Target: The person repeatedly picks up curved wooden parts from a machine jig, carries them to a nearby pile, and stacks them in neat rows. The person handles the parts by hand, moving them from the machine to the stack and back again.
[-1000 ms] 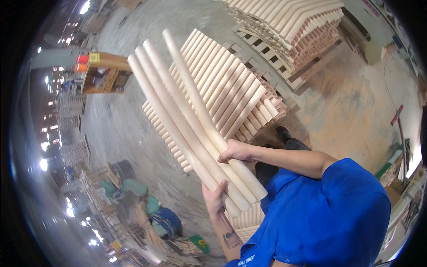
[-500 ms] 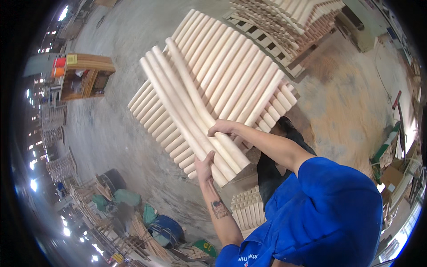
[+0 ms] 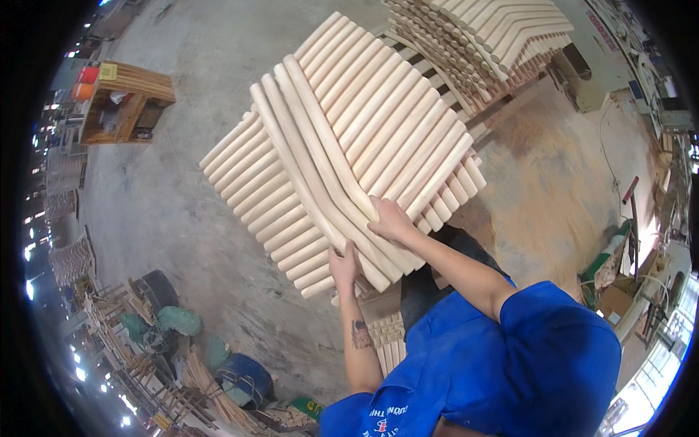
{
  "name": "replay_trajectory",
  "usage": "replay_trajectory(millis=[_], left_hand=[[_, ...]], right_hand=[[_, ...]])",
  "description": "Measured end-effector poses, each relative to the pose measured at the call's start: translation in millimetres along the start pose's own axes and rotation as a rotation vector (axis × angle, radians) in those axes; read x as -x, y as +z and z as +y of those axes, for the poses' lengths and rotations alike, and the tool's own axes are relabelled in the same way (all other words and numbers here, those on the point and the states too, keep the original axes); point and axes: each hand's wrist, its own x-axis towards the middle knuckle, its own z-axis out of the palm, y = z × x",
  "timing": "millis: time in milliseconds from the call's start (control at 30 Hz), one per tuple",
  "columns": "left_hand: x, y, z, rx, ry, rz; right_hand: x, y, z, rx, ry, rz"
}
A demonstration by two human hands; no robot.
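Note:
Several pale, smooth wooden poles (image 3: 318,171), each with a slight bend, lie side by side across the top of a stack of like poles (image 3: 397,109). My left hand (image 3: 344,266) is closed round the left edge of this row near its close end, thumb on top. Opposite it, my right hand (image 3: 392,218) grips the right edge with its fingers curled over the wood. Between them the poles are pressed together. Their far ends rest slantwise over the stacked layer, and the undersides of my fingers are hidden.
Another stack of bent poles (image 3: 495,36) stands on a pallet at the far right. A wooden cabinet (image 3: 127,109) is on the left. Blue drums (image 3: 245,379), green sacks (image 3: 178,320) and loose sticks lie at lower left. More short wooden pieces (image 3: 388,331) sit beside my legs.
The gap between the rightmost held pole and the others has closed. Both hands have stayed on the poles, which now lie flush together across the stack. The whole view has shifted slightly.

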Motion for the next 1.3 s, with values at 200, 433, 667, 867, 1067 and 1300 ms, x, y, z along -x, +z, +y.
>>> replay_trajectory(millis=[200,433,667,867,1067,1300], left_hand=[[-28.2,20.3,-5.2,-0.522,0.186,0.27],[-95.1,91.5,108.0,-0.782,0.558,0.377],[-125.9,122.8,118.7,-0.972,0.436,0.425],[-128.2,122.7,119.4,-0.868,0.46,0.451],[-139.1,125.8,114.2,-0.828,0.491,0.461],[-136.8,123.3,110.1,-0.81,0.544,0.465]], right_hand=[[-12.7,-47.0,27.1,0.118,-0.165,-0.075],[14.8,-130.3,82.9,-0.144,0.215,0.186],[-11.3,-231.6,152.4,0.38,-0.182,0.435],[-73.0,-292.0,163.7,0.587,-0.35,0.162],[-102.5,-288.8,178.5,0.887,-0.468,-0.067],[-99.1,-287.0,181.6,0.826,-0.471,-0.06]])
